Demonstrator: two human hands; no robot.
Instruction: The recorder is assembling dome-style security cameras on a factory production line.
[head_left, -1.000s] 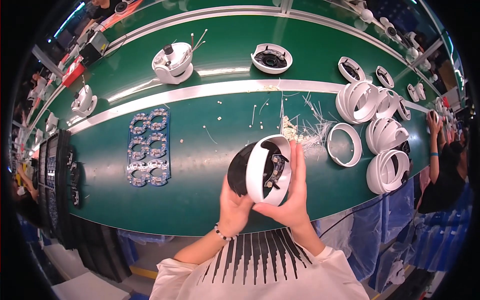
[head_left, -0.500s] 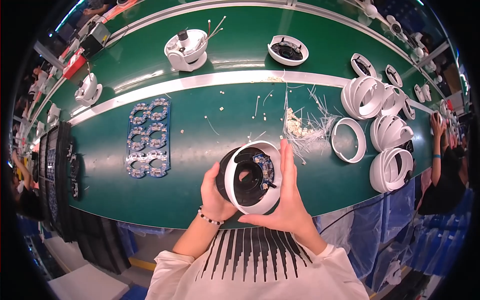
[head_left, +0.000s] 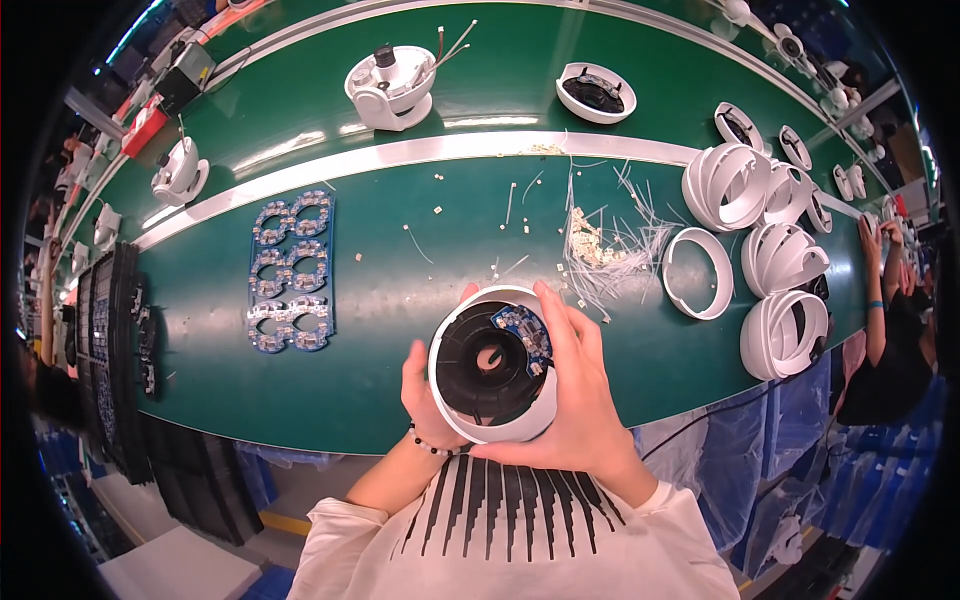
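Observation:
Close to my body, both hands hold a round white camera housing ring (head_left: 532, 420) around a black plastic disc (head_left: 465, 375) with a hole in its middle. A small blue circuit board (head_left: 522, 335) sits on the disc's upper right. My left hand (head_left: 430, 405) cups the housing from the left and below, its thumb standing up and some fingers hidden behind. My right hand (head_left: 580, 400) wraps the right side, fingers over the top and thumb along the bottom rim.
On the green table (head_left: 380, 390) lie a panel of blue circuit boards (head_left: 290, 270), loose white connectors and ties (head_left: 610, 250), a single white ring (head_left: 698, 273) and stacked white rings (head_left: 785, 337). Black trays (head_left: 110, 350) stand left. Half-built cameras (head_left: 392, 88) sit on the far belt. Another person's arm (head_left: 875, 290) shows right.
The housing has turned to face upward, and the black disc that stuck out at left now sits inside the white ring. My right fingers have curled over the rim. Far belt items shifted right.

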